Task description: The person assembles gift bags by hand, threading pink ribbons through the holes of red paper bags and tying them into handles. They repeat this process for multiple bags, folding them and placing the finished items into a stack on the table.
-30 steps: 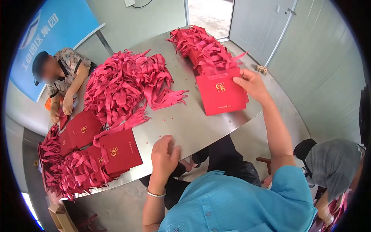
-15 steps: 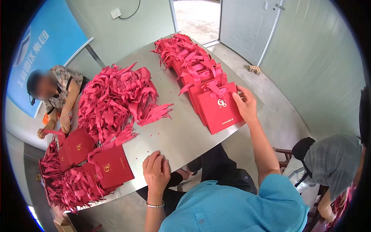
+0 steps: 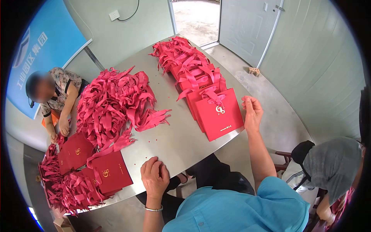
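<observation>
My left hand (image 3: 155, 176) rests at the near edge of the metal table (image 3: 170, 143), its fingers curled; I cannot make out anything in it. Just off the right edge of the front red bag (image 3: 219, 115), my right hand (image 3: 252, 110) is raised with thumb and fingertips drawn together. Whether something small is between them is too small to tell. That bag bears a gold logo and leads a long row of red bags with ribbon handles (image 3: 193, 69). A big heap of red ribbons (image 3: 112, 104) lies left of the row.
More red bags (image 3: 110, 172) and ribbon bundles (image 3: 73, 189) lie at the table's left end. A person (image 3: 63, 89) sits there, hands near the bags. Another person in a grey head covering (image 3: 332, 162) is at lower right. A door (image 3: 247, 27) stands behind.
My right hand has come off the front bag and moved slightly right, its fingers drawing together. The co-worker's hands at the left have moved closer together and lower.
</observation>
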`<act>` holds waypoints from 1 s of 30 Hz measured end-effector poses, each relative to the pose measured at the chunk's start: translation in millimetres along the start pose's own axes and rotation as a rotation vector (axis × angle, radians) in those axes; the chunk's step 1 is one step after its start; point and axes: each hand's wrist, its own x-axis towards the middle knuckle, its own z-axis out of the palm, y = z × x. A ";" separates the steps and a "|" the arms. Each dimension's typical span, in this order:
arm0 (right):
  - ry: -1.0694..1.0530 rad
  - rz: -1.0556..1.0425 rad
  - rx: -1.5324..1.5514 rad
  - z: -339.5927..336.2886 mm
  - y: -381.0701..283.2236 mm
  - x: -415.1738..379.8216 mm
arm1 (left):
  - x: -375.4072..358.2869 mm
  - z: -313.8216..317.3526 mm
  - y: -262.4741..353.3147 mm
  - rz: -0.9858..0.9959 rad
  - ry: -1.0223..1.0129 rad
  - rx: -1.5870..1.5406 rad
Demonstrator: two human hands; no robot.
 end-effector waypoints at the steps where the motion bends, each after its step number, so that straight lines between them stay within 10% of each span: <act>1: -0.003 -0.004 -0.002 -0.2 2.0 -0.4 | 1.6 -1.2 1.7 0.007 0.011 0.001; 9: -0.160 -0.419 -0.961 34.3 -66.3 -35.4 | -1.8 -3.3 -4.0 0.014 0.029 -0.039; 15: -0.318 -0.150 -1.362 82.0 -73.4 -78.1 | -4.8 -3.4 -7.7 0.038 0.047 -0.082; 23: -0.314 -0.164 -1.195 80.5 -61.6 -76.9 | -10.3 -4.7 -12.0 0.068 0.092 -0.120; 30: -0.323 -0.632 -0.853 43.7 -51.0 -67.5 | -11.5 -3.3 -13.4 0.099 0.122 -0.132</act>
